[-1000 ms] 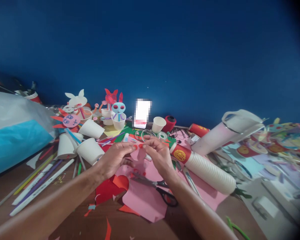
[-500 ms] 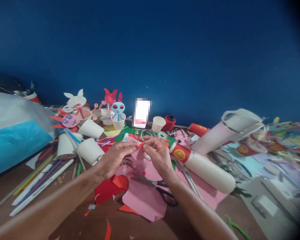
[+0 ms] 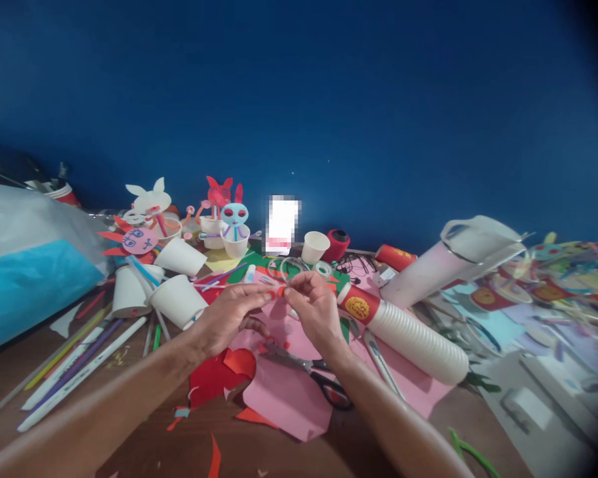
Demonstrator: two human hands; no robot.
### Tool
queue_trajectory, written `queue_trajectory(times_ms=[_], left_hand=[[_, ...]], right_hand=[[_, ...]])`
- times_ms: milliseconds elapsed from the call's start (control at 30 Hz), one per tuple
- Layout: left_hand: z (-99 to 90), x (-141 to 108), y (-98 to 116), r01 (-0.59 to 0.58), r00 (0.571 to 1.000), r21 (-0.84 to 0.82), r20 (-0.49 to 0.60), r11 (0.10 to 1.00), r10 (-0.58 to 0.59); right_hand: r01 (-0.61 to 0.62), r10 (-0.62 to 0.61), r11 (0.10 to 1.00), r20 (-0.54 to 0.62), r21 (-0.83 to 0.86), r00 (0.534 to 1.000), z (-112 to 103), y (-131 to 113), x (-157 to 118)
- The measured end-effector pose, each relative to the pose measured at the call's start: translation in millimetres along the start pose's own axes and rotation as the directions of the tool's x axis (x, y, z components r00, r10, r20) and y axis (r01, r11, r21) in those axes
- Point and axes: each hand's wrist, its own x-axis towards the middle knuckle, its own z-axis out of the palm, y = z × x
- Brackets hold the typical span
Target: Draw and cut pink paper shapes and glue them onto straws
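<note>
My left hand (image 3: 232,312) and my right hand (image 3: 315,307) meet over the middle of the table. Thumb and fingertips of each are pinched close together, almost touching. Small red spots show at the thumb tips; whether these are nails or bits of paper I cannot make out. What lies in either pinch is too small to name. Beneath the hands are sheets of pink paper (image 3: 289,392). Scissors (image 3: 329,385) with dark handles rest on that paper, partly behind my right wrist. Red paper scraps (image 3: 212,382) lie below my left hand.
White paper cups (image 3: 178,300) and paper-cup figures (image 3: 236,232) stand at back left, with markers (image 3: 82,372) before them. A long stack of cups (image 3: 413,335) lies right, near a white pitcher (image 3: 438,265). A lit, blurred screen (image 3: 282,222) stands behind.
The view has shifted very slightly. Both hands stay nearly in place, fingertips still pinched together, with only tiny finger movement.
</note>
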Motion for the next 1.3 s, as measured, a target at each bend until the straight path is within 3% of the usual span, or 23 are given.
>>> queue_trajectory(times_ms=[333,567,800,1067,1300], left_hand=[[0.2,2,-2,0.022,1.000,-0.031,0.000,0.999,-0.023],[0.1,2,-1,0.040,0.999,0.039,0.018,0.998,-0.041],[-3.0,6,-8,-0.003,0.999,0.138,-0.041,0.990,0.009],[-4.5,9,-9,0.010,0.994,0.118,-0.112,0.993,0.003],[-2.5,6,-6,-0.001,0.997,0.182,-0.077,0.983,0.015]], right_hand=[[0.021,-0.021,1.000,0.005,0.009,1.000,3,4,-2],[0.050,-0.050,0.998,-0.014,-0.036,0.999,4,7,-4],[0.052,-0.052,0.999,0.001,0.012,0.999,9,8,-7],[-0.148,0.131,0.960,0.085,0.238,0.988,3,9,0],[-0.195,0.170,0.977,0.225,0.091,0.959,-4,10,5]])
